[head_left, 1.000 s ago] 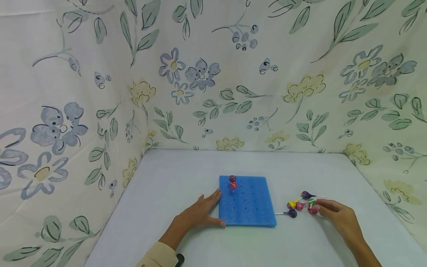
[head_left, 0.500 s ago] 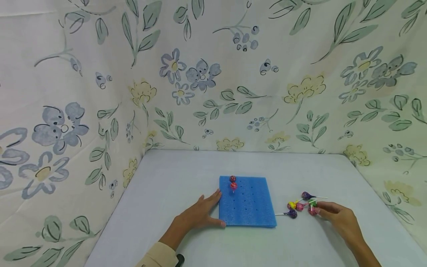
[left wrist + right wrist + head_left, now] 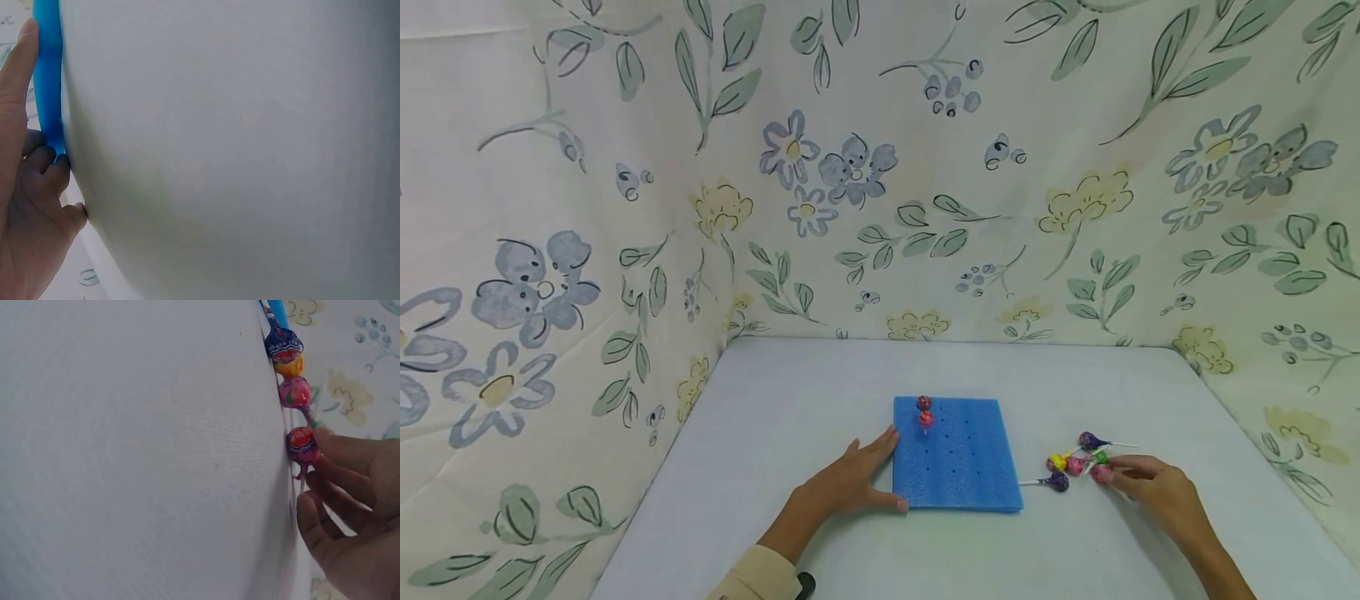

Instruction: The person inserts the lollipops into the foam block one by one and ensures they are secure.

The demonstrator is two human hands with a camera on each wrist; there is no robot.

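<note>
Plain white table [image 3: 775, 417] here. A blue foam pad [image 3: 957, 458] with rows of holes lies flat near the middle, and a little bunch of wrapped lollipops [image 3: 1075, 460] lies loose just to its right.

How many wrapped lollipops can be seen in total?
7: two stand in the blue foam board at its far left corner; five lie right of it, one pink at the right hand. More may be hidden.

- Blue foam board [image 3: 957, 454]: soft, matt, finely pitted.
- Lollipops [image 3: 1075, 462] at 3 o'clock of it: glossy, crinkled plastic wrappers.
- Worktop [image 3: 790, 400]: matt white, faintly textured covering.
- Backdrop [image 3: 880, 167]: matt floral cloth.
</note>
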